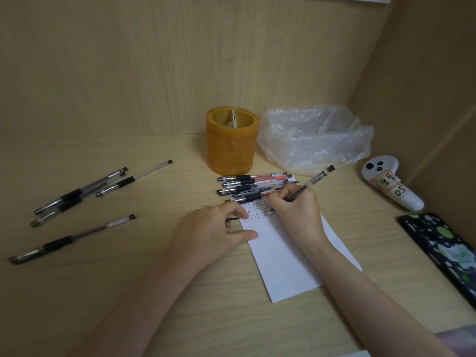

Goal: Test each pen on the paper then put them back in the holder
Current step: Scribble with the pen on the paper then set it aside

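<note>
My right hand [296,210] grips a black pen [315,180], its tip down on the white paper [286,264] among rows of small written marks. Pressing on the paper's left edge is my left hand [213,231], with a small dark pen cap between its fingers. A bunch of capped pens [247,188], some red, lies across the top of the paper. Several black pens [85,191] lie scattered at the left of the desk. The round yellow-brown holder [231,148] stands just behind the bunch, with no pens visible inside.
A crumpled clear plastic bag [314,137] sits right of the holder. A white controller with a label [389,184] lies at the far right, and a phone in a dark patterned case [443,248] lies near the right edge. Wooden walls close the back and right.
</note>
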`<state>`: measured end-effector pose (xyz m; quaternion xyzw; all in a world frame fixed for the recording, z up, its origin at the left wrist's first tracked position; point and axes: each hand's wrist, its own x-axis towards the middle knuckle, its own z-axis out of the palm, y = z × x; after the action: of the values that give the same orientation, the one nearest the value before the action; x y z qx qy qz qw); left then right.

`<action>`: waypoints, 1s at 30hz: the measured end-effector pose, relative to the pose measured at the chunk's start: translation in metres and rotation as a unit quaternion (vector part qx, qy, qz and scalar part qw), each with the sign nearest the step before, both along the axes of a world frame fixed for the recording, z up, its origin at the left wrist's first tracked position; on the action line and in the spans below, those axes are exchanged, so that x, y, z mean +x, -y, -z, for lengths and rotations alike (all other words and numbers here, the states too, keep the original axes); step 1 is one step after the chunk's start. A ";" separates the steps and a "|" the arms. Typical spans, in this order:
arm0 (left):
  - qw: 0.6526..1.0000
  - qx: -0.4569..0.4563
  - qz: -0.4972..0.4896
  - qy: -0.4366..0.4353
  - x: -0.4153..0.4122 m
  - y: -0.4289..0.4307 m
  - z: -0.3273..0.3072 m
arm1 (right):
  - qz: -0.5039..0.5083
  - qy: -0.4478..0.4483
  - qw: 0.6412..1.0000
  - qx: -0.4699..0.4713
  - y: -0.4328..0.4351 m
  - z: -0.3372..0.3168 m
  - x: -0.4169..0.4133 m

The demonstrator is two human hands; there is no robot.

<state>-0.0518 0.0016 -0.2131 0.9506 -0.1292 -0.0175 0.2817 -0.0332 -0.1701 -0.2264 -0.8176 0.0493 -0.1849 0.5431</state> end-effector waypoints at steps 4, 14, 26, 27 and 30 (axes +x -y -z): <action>1.000 -0.004 -0.001 0.001 0.000 -0.001 0.001 | -0.004 -0.003 1.000 0.008 0.001 -0.001 0.000; 1.000 -0.005 -0.002 -0.003 0.000 -0.001 0.000 | -0.013 -0.012 1.000 0.008 0.000 -0.001 -0.001; 1.000 -0.004 -0.008 -0.002 -0.001 0.000 -0.001 | -0.013 -0.013 1.000 0.009 0.000 -0.002 -0.001; 1.000 -0.003 -0.008 -0.003 -0.001 0.000 -0.001 | -0.012 -0.013 1.000 0.009 0.000 -0.002 -0.001; 1.000 -0.001 -0.005 -0.006 -0.001 0.000 -0.002 | -0.009 -0.008 1.000 0.013 0.000 -0.002 -0.001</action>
<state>-0.0526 0.0013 -0.2114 0.9510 -0.1225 -0.0214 0.2831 -0.0345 -0.1698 -0.2241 -0.8121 0.0487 -0.1723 0.5553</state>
